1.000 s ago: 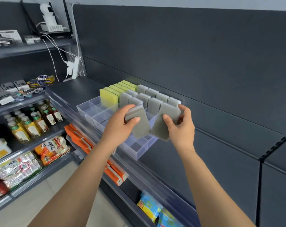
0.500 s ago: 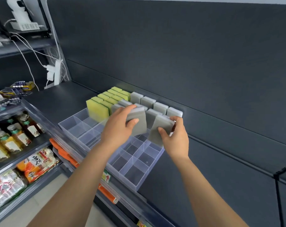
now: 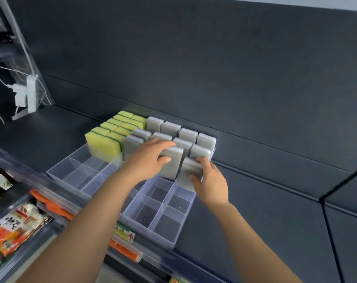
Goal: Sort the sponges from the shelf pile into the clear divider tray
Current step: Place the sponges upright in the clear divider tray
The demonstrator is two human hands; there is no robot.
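Both hands work at the clear divider tray on the dark shelf. The left hand grips a grey sponge upright over a compartment. The right hand pinches another grey sponge just beside it. Yellow-green sponges and more grey sponges stand in the back rows.

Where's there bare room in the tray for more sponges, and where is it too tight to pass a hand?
Free: the front right compartments of the clear divider tray and those before the yellow sponges; the shelf left of it. Crowded: the back rows of upright grey sponges, where the left hand and right hand each grip one.
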